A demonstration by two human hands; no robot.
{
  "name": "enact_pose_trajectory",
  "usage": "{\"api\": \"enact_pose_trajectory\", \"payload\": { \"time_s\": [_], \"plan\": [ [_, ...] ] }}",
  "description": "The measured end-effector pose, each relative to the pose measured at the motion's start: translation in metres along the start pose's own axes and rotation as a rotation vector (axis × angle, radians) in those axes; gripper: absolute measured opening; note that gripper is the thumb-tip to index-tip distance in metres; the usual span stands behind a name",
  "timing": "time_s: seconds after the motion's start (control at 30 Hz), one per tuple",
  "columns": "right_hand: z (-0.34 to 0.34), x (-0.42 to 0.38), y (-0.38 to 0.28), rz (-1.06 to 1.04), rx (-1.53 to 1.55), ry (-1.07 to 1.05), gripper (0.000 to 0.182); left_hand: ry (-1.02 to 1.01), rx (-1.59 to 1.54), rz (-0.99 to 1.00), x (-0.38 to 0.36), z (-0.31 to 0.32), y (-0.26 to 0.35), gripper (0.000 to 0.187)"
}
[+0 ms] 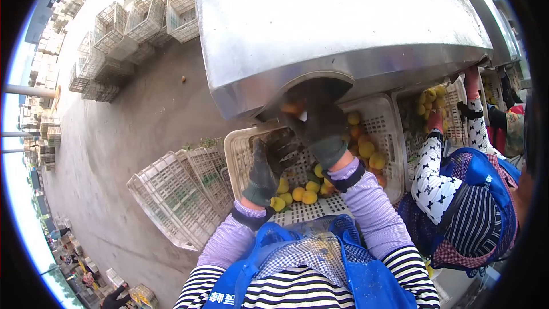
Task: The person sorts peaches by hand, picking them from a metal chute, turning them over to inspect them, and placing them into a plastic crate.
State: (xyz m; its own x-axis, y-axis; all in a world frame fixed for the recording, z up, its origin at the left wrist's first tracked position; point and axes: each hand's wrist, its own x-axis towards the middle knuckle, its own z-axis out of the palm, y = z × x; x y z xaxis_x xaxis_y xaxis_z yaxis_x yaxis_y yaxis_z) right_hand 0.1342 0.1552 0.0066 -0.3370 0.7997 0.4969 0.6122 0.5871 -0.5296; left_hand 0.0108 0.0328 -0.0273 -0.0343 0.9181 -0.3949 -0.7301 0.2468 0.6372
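Observation:
My left hand [272, 157], in a dark glove, reaches down into the left side of a pale plastic crate [389, 131]. Its fingers look spread, and no fruit shows in them. My right hand [320, 120], also gloved, is smeared by motion at the dark opening [317, 86] in a metal machine. A blurred orange thing [293, 107] shows beside its fingers; whether it is held cannot be made out. Yellow-orange peaches [309, 197] lie along the crate's near side, and more peaches [366, 149] fill its right part.
The metal machine [343, 23] overhangs the crate's far edge. Tilted crates [177, 194] stand at left, with stacked crates [143, 17] farther off on the concrete floor [154, 91]. At right, a co-worker [457, 206] reaches toward a neighbouring crate of yellow fruit [432, 100].

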Motion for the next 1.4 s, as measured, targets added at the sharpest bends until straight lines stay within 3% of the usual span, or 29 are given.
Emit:
{"api": "enact_pose_trajectory", "payload": {
  "time_s": [0.03, 0.1, 0.13, 0.2, 0.23, 0.33, 0.37, 0.4, 0.43, 0.47, 0.5, 0.53, 0.57, 0.6, 0.63, 0.67, 0.77, 0.93, 0.97, 1.03, 1.07, 1.13, 1.2, 1.27, 1.33, 1.4],
  "plan": [
    [0.013, 0.013, 0.008, 0.018, 0.000, -0.011, 0.058, 0.009, -0.001, -0.019, 0.006, -0.018, -0.015, 0.075],
    [0.036, 0.027, 0.024, -0.188, -0.012, 0.150, 0.040, 0.146, 0.117, -0.090, 0.026, -0.057, -0.054, 0.073],
    [0.029, 0.023, 0.026, -0.168, -0.016, 0.138, 0.040, 0.151, 0.116, -0.113, 0.033, -0.067, -0.071, 0.073],
    [0.001, 0.016, 0.029, 0.121, -0.001, -0.150, 0.023, 0.329, 0.315, -0.306, 0.053, -0.079, -0.109, 0.068],
    [-0.004, 0.001, 0.041, 0.137, -0.011, -0.160, 0.023, 0.325, 0.312, -0.327, 0.068, -0.094, -0.138, 0.068],
    [-0.009, -0.063, 0.109, 0.347, -0.013, -0.254, 0.019, 0.188, 1.102, -0.369, 0.113, -0.136, -0.237, 0.064],
    [-0.001, -0.089, 0.142, 0.397, -0.060, -0.288, 0.019, 0.170, 1.099, -0.382, 0.121, -0.121, -0.246, 0.064],
    [0.006, -0.109, 0.168, 0.413, -0.075, -0.291, 0.019, 0.025, 1.314, -0.406, 0.128, -0.101, -0.249, 0.066],
    [0.017, -0.126, 0.193, 0.525, -0.191, -0.457, 0.021, -0.127, 1.524, -0.418, 0.140, -0.088, -0.256, 0.069],
    [0.030, -0.139, 0.215, 0.633, -0.304, -0.626, 0.023, -0.140, 1.519, -0.425, 0.149, -0.085, -0.275, 0.069],
    [0.046, -0.151, 0.233, 0.643, -0.312, -0.630, 0.023, 0.004, 1.347, -0.389, 0.152, -0.083, -0.295, 0.066],
    [0.062, -0.163, 0.246, 0.568, -0.327, -0.798, 0.022, 0.144, 1.170, -0.355, 0.155, -0.079, -0.307, 0.065],
    [0.073, -0.163, 0.253, 0.475, -0.342, -0.954, 0.024, 0.138, 1.168, -0.345, 0.160, -0.057, -0.294, 0.065],
    [0.071, -0.159, 0.241, 0.472, -0.350, -0.947, 0.024, 0.066, 1.435, -0.476, 0.157, -0.021, -0.263, 0.067],
    [0.062, -0.152, 0.216, 0.398, -0.339, -0.724, 0.027, -0.010, 1.701, -0.608, 0.157, -0.001, -0.246, 0.071],
    [0.059, -0.143, 0.204, 0.316, -0.319, -0.500, 0.031, -0.029, 1.768, -0.639, 0.159, -0.002, -0.244, 0.070],
    [0.077, -0.141, 0.221, 0.488, -0.209, -0.594, 0.033, -0.136, 1.628, -0.495, 0.173, -0.049, -0.265, 0.068],
    [0.079, -0.125, 0.230, 0.794, 0.169, -0.699, 0.036, -0.553, 0.882, -0.340, 0.167, -0.129, -0.242, 0.065],
    [0.075, -0.122, 0.228, 0.881, 0.316, -0.692, 0.037, -0.545, 0.888, -0.344, 0.154, -0.148, -0.248, 0.065],
    [0.056, -0.113, 0.212, 1.082, 0.711, -0.660, 0.038, 0.126, 0.668, -0.570, 0.119, -0.188, -0.259, 0.061],
    [0.045, -0.111, 0.199, 1.168, 0.900, -0.654, 0.039, 0.166, 0.482, -0.434, 0.100, -0.132, -0.196, 0.065],
    [0.019, -0.108, 0.162, 1.224, 1.220, -0.641, 0.040, 0.050, 0.053, -0.366, 0.075, -0.073, -0.127, 0.071],
    [-0.003, -0.100, 0.123, 1.199, 1.305, -0.648, 0.041, 0.056, -0.044, -0.351, 0.046, -0.042, -0.092, 0.076],
    [-0.019, -0.091, 0.085, 0.399, 0.604, -0.447, 0.048, 0.031, -0.141, -0.331, 0.026, -0.025, -0.069, 0.080],
    [-0.033, -0.100, 0.057, 0.302, 0.521, -0.365, 0.053, -0.059, 0.036, -0.219, 0.006, -0.015, -0.049, 0.085],
    [-0.054, -0.089, 0.018, 0.472, 0.647, -0.271, 0.058, -0.075, 0.104, -0.097, -0.008, 0.001, -0.032, 0.080]
  ]
}}
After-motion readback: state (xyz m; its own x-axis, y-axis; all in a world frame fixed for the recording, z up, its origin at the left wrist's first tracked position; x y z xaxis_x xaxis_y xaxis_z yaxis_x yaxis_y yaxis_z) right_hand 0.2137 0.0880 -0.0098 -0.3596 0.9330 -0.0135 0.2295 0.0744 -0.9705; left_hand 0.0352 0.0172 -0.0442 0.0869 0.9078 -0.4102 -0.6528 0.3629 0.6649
